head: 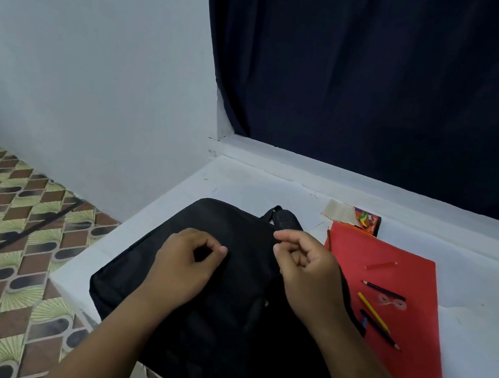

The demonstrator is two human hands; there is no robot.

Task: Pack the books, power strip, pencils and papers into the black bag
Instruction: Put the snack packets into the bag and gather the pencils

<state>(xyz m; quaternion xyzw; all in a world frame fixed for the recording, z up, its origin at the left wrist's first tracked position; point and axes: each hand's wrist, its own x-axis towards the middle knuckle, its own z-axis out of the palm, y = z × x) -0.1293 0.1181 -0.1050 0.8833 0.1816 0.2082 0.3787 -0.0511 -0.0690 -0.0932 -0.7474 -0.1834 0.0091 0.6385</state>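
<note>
Both hands over black bag (194,278); left hand (184,263) fingers curled, pinching nothing; right hand (307,270) possibly pinching zipper.

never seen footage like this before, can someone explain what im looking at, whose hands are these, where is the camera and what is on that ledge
There is no machine here. A camera worn on a person's head looks down at their own two bare hands. The left hand and right hand hover with curled fingers over a black bag lying on a white ledge. Whether either hand pinches anything is unclear. Right of the bag lies a red paper sheet with coloured pencils on it; behind it, a small colourful box.
</note>
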